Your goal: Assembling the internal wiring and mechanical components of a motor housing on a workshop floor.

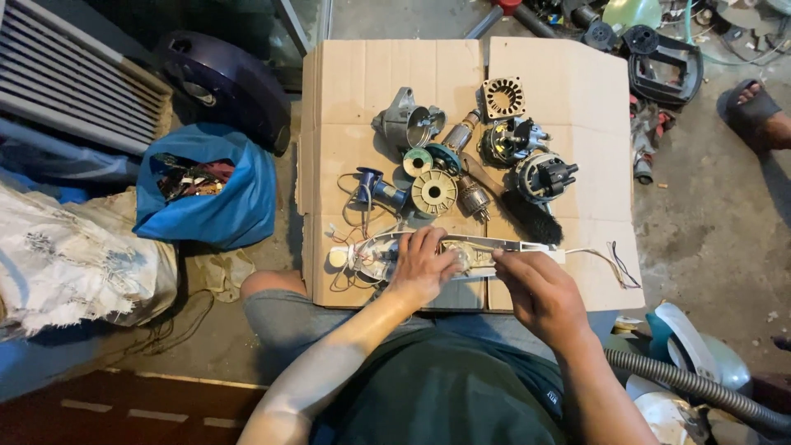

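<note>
Lower centre: left hand [422,268] presses flat, covering the white appliance shell [461,251]; right hand [540,290] pinches its hidden edge.

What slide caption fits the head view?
Both hands, left hand and right hand, on a long white appliance casing over cardboard.

Motor parts spread across one flattened cardboard sheet [577,107].
Counted: two hands, left [422,268] and right [540,292]; one blue bag [222,206]; one black brush [531,216]; one grey hose [692,383].
</note>
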